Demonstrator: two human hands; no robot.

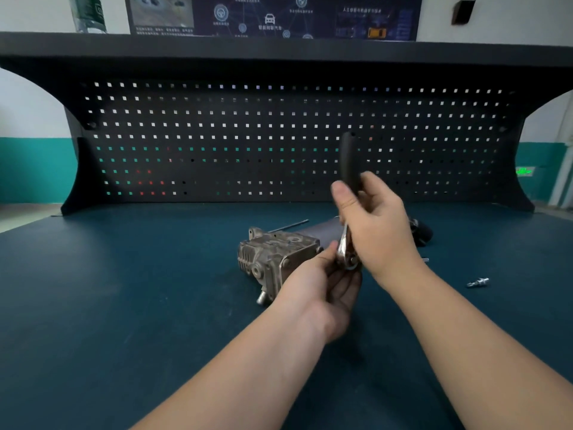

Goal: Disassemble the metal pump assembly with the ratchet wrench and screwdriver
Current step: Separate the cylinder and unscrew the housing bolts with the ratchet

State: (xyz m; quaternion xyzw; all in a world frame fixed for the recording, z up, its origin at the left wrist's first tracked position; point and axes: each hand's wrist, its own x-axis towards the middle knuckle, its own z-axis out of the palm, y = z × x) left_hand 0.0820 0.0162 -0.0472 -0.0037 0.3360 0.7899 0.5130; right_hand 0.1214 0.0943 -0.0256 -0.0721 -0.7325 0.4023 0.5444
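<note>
The grey metal pump assembly [276, 259] lies on the dark blue bench top [124, 305] near the middle. My right hand [375, 225] grips the ratchet wrench [350, 162] by its black handle, which points up. The wrench's chrome head sits low, just right of the pump. My left hand [322, 290] holds that chrome head from below, its thumb and fingers curled round it. A thin dark rod [288, 226], perhaps the screwdriver's shaft, lies behind the pump; its handle is hidden.
A small chrome socket piece [477, 283] lies on the bench at the right. A dark object [421, 232] rests behind my right hand. The black pegboard [279, 144] closes off the back of the bench under a shelf.
</note>
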